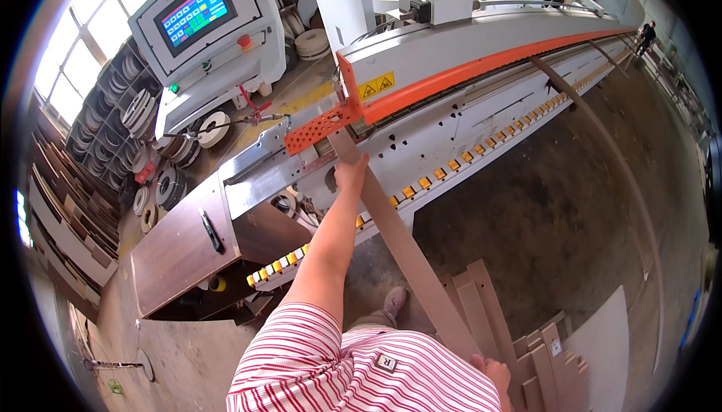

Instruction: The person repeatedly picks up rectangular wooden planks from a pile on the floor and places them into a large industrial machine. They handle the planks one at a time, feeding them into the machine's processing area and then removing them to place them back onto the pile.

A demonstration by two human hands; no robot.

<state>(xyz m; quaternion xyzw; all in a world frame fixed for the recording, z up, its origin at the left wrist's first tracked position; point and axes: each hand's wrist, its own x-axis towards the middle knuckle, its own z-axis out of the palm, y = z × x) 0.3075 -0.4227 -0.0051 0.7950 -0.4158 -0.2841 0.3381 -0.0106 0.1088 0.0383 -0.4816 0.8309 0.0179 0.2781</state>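
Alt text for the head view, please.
The left hand grips a long, narrow brown board near its far end, by the orange perforated plate of an edge-banding machine; the right hand holds its nearer part. A control console with a lit screen stands upper left.

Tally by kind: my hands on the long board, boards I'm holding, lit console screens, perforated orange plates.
Hands: 2, left hand and right hand
Long brown board, held: 1
Lit console screen: 1
Perforated orange plate: 1
Total: 5
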